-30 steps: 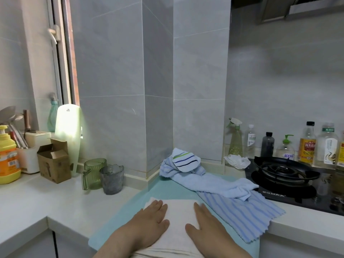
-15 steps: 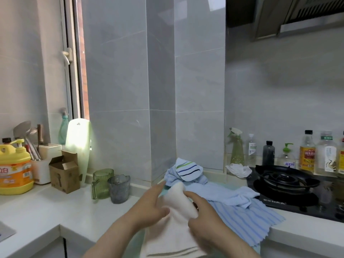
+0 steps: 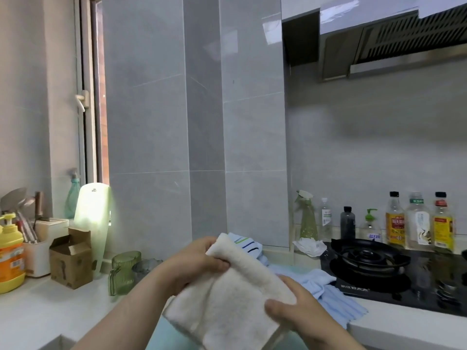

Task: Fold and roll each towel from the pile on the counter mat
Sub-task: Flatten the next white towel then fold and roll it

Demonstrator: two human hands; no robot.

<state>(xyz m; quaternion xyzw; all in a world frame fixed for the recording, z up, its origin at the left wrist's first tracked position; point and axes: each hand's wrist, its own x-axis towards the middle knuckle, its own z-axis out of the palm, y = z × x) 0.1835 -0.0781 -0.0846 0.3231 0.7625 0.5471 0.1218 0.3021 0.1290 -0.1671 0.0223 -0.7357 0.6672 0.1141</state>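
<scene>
Both hands hold the folded white towel aloft: left hand fingers pinching its 11 o'clock corner, right hand fingers pinching its 3 o'clock edge. Rolling likely comes next, needing tight, even turns.

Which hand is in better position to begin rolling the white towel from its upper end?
Probably the left hand: it pinches the white towel at its upper end. The right hand grips the lower side edge, so it can steady the towel.

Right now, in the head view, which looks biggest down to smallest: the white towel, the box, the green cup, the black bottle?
1. white towel, though it is nearest the camera, which inflates it
2. box
3. green cup
4. black bottle
</scene>
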